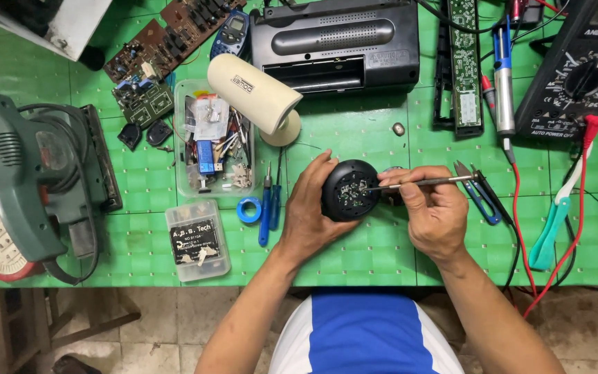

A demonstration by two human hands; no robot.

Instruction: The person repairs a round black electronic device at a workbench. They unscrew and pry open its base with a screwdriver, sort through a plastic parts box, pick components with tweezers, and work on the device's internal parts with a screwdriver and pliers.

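Fingers of the left hand (309,208) curl around a round black housing (349,190) over the green counter (375,253); right hand (432,208) fingers pinch a slim metal tool (417,183) poking inside it

Bright, even overhead light on a sharp, wide-angle view.

Light falls from above and slightly ahead of the hands, so the left hand (311,208) and right hand (432,211) cast only short, soft shadows on the green checked plastic table cover (354,131). A pale sheen shows on the cream cylindrical plastic housing (254,92) beyond the left hand and on the black rectangular plastic radio case (337,41) farther ahead. Straight edges bow near the corners. The concrete floor (195,318) below the wrists is dimmer and softer.
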